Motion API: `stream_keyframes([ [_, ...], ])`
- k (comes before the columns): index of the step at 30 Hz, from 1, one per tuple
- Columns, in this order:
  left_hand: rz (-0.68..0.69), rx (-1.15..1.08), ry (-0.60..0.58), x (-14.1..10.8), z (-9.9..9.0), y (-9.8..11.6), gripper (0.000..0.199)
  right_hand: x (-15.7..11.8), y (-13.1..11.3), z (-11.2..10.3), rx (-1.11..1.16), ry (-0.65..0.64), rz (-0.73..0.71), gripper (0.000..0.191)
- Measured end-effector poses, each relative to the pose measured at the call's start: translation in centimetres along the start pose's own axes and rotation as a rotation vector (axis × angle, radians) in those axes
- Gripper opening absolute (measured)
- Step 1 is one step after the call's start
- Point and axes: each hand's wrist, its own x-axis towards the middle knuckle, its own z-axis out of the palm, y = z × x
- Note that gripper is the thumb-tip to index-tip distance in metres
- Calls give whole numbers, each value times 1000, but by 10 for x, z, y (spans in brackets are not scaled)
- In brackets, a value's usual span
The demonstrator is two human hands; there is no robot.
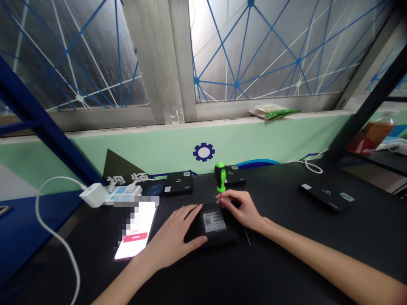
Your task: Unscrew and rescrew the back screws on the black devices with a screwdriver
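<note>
A black rectangular device (229, 237) with a white printed label (213, 221) lies on the dark table before me. My left hand (178, 233) rests against its left side, fingers stretched out towards the far edge and thumb apart at the near edge. At the far edge stands a green-and-black screwdriver (220, 177), upright with its handle on top. My right hand (239, 206) pinches its shaft low down, close to the device. The screwdriver's tip is hidden by the fingers. A thin metal rod (247, 236) lies beside the device, under my right wrist.
Behind are two black boxes, one left (178, 183) and one right (235, 176); another black box (327, 197) lies at right. A lit phone (136, 231) is left of my left hand, near a power strip (124, 195) with a white charger (94, 195) and cable.
</note>
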Motion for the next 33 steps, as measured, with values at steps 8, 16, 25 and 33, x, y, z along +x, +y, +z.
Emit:
stream_keyframes([
  [8,-11,-11,-5,1,-1,2,71,1,4,2,11,62,54,17],
  [16,4,-9,10,1,-3,5,69,1,1,1,-7,26,9,21],
  [25,6,-7,-1,1,-3,7,67,0,3,0,-26,59,13,16],
  [33,30,8,-15,1,-4,4,56,2,6,2,12,89,80,20],
])
